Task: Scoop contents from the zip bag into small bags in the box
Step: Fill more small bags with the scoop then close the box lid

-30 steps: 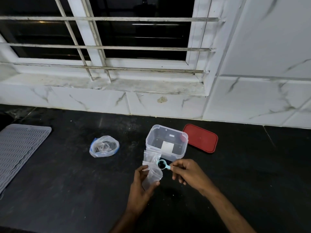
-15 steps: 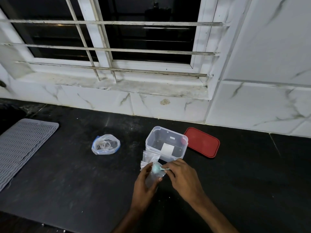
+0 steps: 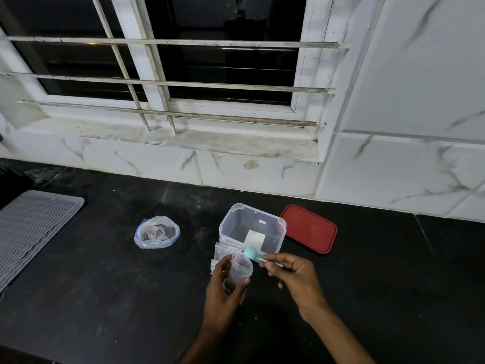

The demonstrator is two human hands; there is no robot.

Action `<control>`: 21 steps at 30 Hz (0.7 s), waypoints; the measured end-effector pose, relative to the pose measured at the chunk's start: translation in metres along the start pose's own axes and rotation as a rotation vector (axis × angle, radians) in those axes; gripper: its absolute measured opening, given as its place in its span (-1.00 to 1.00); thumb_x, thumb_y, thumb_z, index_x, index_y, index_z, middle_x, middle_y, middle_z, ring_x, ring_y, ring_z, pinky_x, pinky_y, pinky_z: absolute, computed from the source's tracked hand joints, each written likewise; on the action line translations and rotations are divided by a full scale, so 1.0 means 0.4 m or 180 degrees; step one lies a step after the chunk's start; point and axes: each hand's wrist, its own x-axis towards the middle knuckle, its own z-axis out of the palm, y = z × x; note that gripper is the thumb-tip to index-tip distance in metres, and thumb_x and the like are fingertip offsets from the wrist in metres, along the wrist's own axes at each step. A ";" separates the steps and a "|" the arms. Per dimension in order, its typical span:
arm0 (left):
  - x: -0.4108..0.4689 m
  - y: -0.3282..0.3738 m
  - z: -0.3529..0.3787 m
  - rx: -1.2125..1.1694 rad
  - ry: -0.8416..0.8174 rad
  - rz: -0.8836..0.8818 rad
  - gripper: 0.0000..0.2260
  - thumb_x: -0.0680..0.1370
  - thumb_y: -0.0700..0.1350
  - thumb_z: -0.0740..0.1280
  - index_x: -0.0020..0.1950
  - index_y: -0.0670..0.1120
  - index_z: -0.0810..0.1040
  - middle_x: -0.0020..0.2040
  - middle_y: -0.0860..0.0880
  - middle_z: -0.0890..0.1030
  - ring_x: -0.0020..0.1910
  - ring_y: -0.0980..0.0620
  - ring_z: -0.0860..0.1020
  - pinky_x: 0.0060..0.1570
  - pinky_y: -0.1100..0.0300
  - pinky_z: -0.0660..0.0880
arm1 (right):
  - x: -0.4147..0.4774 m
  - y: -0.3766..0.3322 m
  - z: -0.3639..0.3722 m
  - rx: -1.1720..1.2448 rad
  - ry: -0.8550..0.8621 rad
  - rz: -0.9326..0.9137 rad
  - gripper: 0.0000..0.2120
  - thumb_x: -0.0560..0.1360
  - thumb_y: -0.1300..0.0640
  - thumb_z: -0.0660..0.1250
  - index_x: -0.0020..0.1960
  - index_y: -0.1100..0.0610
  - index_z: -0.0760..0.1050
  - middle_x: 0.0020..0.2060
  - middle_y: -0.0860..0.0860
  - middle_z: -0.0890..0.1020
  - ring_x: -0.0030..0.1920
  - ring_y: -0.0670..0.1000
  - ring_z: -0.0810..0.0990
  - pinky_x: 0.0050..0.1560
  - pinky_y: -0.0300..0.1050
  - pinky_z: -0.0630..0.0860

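The left hand (image 3: 223, 290) is curled round a small bag (image 3: 240, 271) and holds it standing up, mouth at the top. Some dark stuff sits in the bottom of it. The right hand (image 3: 294, 277) pinches the thin handle of a little blue scoop (image 3: 251, 253). The scoop lies sideways: its handle points right into the fingers and its round bowl points left, just above the small bag's mouth. The bowl looks turned over, so I think it has been tipped out.

The zip bag (image 3: 157, 232) lies on the dark surface (image 3: 105, 285), off to the left of both hands and a little farther back. Its mouth looks open. The left hand is nearer to it, but that hand is busy. So for more, the right hand would have to reach left, past the small bag, with the bowl going first.

The clear box (image 3: 263, 213) stands just behind the hands, and its red lid (image 3: 309, 228) lies beside it on the right.
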 end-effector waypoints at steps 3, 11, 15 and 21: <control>0.013 0.005 0.010 -0.0041 -0.0033 -0.0018 -0.47 0.41 0.02 0.51 0.33 0.20 0.41 0.26 0.22 0.54 0.29 0.22 0.49 0.19 0.02 0.56 | 0.006 -0.004 -0.013 0.0224 -0.0031 0.0190 -0.86 0.51 0.27 0.38 0.04 0.16 0.65 -0.14 0.08 0.74 -0.24 -0.06 0.59 -0.33 -0.25 0.42; 0.031 0.011 0.017 -0.0098 0.0011 -0.0067 -0.66 0.46 -0.15 0.48 0.12 0.09 0.43 0.02 0.10 0.60 0.02 0.12 0.61 0.02 0.11 0.58 | 0.046 0.151 -0.090 0.0781 0.1238 0.0797 -0.91 0.58 0.20 0.29 0.03 0.19 0.55 -0.20 0.12 0.73 -0.25 0.01 0.58 -0.33 -0.15 0.37; 0.031 0.000 0.015 -0.0049 -0.0139 -0.0135 -0.68 0.47 -0.13 0.46 0.14 0.03 0.42 0.04 0.04 0.60 0.03 0.10 0.62 0.07 0.07 0.59 | 0.097 0.265 -0.140 0.0302 0.1897 0.0995 -0.90 0.53 0.16 0.38 -0.04 0.19 0.61 -0.25 0.05 0.69 -0.26 -0.03 0.53 -0.29 -0.10 0.41; 0.037 -0.018 -0.010 0.0020 -0.0319 -0.0297 -0.55 0.45 -0.03 0.46 0.27 0.07 0.37 0.17 0.06 0.56 0.15 0.06 0.59 0.18 -0.03 0.56 | 0.141 0.304 -0.121 -0.0766 0.2233 0.0925 -0.90 0.48 0.08 0.43 -0.15 0.11 0.62 -0.18 0.04 0.66 -0.11 0.07 0.61 -0.06 -0.07 0.49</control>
